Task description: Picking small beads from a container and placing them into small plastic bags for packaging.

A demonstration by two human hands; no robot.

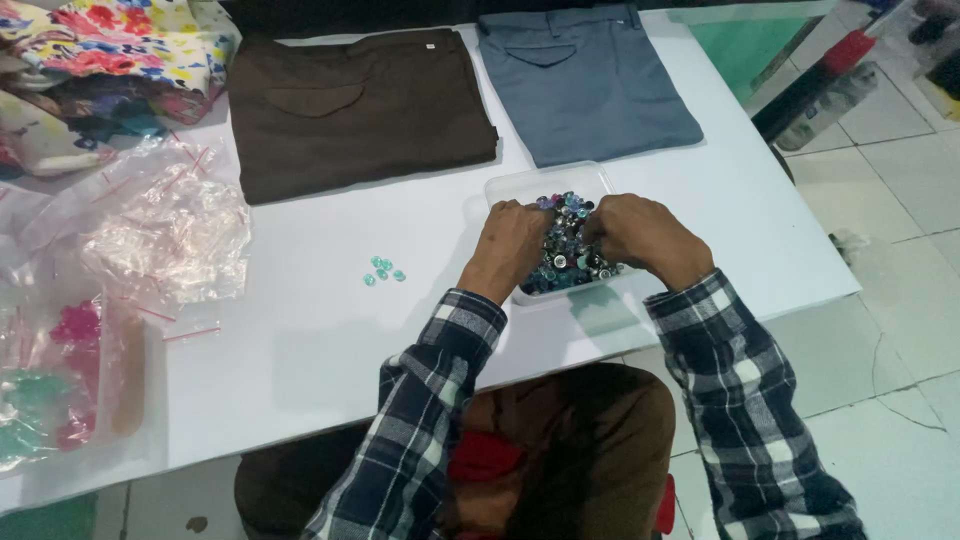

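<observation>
brown trousers [360, 110]: folded flat at the table's [300, 340] far edge, middle
grey-blue trousers [585, 80]: folded, just beside the brown pair, toward the far right corner
floral fabric [110, 50]: bunched at the far left corner
clear plastic bags [165, 235]: crumpled near the left edge
teal buttons [383, 270]: small cluster, mid-table
floor tiles [900, 300]: pale, right of the table

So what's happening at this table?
A person seated at a white table has both hands in a clear plastic tray of mixed buttons, left hand and right hand sifting through them. A few teal buttons lie apart on the table. Brown trousers and grey trousers lie folded beyond.
</observation>
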